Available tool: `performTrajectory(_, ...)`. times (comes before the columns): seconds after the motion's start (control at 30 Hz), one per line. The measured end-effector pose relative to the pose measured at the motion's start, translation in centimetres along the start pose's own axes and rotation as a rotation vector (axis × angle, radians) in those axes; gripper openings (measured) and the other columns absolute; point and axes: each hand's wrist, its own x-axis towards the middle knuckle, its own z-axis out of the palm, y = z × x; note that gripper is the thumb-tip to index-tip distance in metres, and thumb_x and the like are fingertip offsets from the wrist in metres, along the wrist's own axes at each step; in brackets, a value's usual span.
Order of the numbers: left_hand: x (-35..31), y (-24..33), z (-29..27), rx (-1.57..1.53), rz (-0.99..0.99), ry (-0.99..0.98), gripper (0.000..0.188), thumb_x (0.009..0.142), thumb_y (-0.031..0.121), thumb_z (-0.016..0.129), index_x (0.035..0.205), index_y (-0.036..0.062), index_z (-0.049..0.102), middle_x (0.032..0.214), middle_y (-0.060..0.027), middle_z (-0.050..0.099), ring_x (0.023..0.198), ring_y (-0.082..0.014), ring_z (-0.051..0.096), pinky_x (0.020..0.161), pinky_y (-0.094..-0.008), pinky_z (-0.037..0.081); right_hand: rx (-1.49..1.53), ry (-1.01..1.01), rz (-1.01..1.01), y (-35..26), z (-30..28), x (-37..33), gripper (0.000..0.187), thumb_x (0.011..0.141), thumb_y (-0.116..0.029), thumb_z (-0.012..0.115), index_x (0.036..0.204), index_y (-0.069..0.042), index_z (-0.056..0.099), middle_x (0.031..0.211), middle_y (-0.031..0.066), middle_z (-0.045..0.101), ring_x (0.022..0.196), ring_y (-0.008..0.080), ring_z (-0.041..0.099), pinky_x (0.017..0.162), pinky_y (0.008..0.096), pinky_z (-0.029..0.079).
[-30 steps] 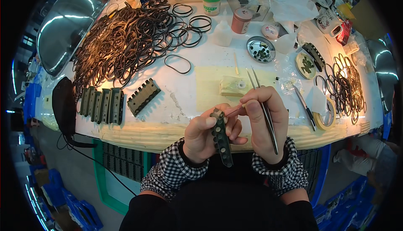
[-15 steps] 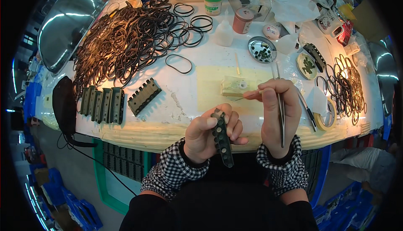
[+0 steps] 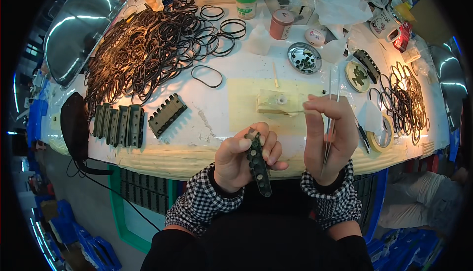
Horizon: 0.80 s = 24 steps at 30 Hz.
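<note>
**Worktable (image 3: 209, 98), cluttered: dark green strip (image 3: 259, 172) in left hand (image 3: 232, 157), thin stick (image 3: 297, 111) in right hand (image 3: 331, 138)**

White top, padded front edge (image 3: 165, 165). Big heap of dark rubber rings (image 3: 148, 49) far left, smaller ring pile (image 3: 406, 103) far right.

Left: closed on the strip, thumb and fingers pinching its far end just above the padded edge. Strip's long axis runs toward the wearer's body, near end free and leaning slightly right. Studs along its length face up.

Right: forefinger and thumb narrowed on the stick. Tweezers (image 3: 326, 155) lie along the palm too, tips pointing away from the body, prongs slightly apart. How the other fingers grip them: can't tell.

Key relation: pale yellow block (image 3: 270, 105) with a small white disc (image 3: 282, 100) on top sits ahead of both hands, on a yellow sheet (image 3: 240, 116). It's forward and left of the right hand, which is the nearer one; forward and right of the left. Block's long axis goes roughly side to side. Stick points left, end overlapping the block's near right edge in view; contact or gap, can't tell. Strip's far end is nearer the body than the stick, apart from it and to the left.

Round dish (image 3: 301, 69) with small dark bits: beyond the block, to the right.
</note>
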Motion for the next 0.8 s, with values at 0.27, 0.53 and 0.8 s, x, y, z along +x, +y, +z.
performTrajectory(0.27,-0.2,-0.1,-0.1,0.051,-0.013,0.056,0.032,0.082,0.032,0.058,0.099,0.0055,0.053,0.081,-0.0062,0.052,0.084,-0.0212,0.054,0.087,-0.0453,0.057,0.629,-0.231,0.386,-1.8,0.7,-0.5,0.009,0.101,-0.007,0.047,0.102,0.002,0.049,0.081,0.0098,0.065,0.059,0.0078,0.062,0.051,0.0189,0.051)
performTrajectory(0.53,-0.4,-0.1,-0.3,0.06,-0.013,0.054,0.035,0.081,0.034,0.059,0.101,0.0055,0.052,0.081,-0.0063,0.052,0.084,-0.0215,0.054,0.087,-0.0463,0.057,0.563,-0.247,0.333,-1.7,0.7,-0.3,0.008,0.101,-0.006,0.048,0.101,0.002,0.051,0.08,0.009,0.065,0.059,0.0073,0.062,0.052,0.0186,0.051)
performTrajectory(0.8,-0.4,-0.2,-0.3,0.038,-0.009,0.058,0.037,0.081,0.033,0.059,0.104,0.0044,0.053,0.082,-0.0068,0.052,0.084,-0.0222,0.054,0.087,-0.0474,0.057,0.594,-0.222,0.328,-1.3,0.9,-0.6,0.008,0.1,-0.005,0.048,0.1,0.002,0.051,0.081,0.0093,0.066,0.059,0.0072,0.062,0.052,0.0186,0.051)
